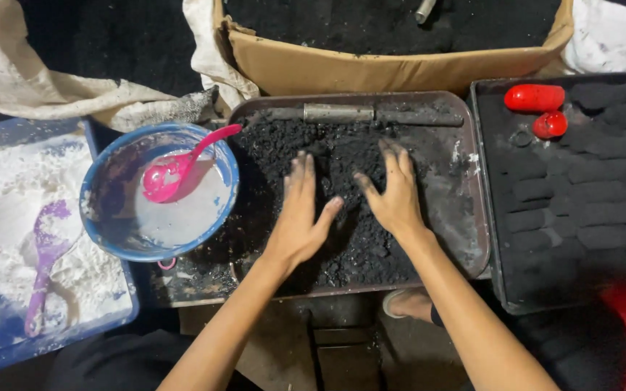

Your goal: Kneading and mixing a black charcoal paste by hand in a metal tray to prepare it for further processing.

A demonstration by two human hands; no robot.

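Fingertips of both hands partly sunk in the black mix (349, 181), so exact contact is hard to read. Left hand (300, 213) lies flat, palm down, fingers close together, thumb splayed right. Right hand (394, 195) is flat too, fingers slightly spread, thumb pointing toward the left one. Neither pinches anything; thumbs near each other, not touching.

The mix is a coarse, crumbly, damp-looking black granulate, heaped in the middle of a shallow brown metal tray (472, 239) with rounded corners. Right part of the tray is bare, dusted grey.

A dirty metal rod (360, 114) lies along the tray's far edge, ends caked in black.

Left of the tray: a blue bowl (103, 181) with greyish-white liquid and a pink plastic spoon (175, 170). Further left, a blue tray (9, 355) of white powder, cut off by the frame, with a purple scoop (45, 253) half buried.

Right: a black tray (483, 181) of dark moulded blocks, barely distinguishable from each other, plus two glossy red pieces (541, 107).

Behind: a cardboard box (371, 69) of black powder, top cut off.
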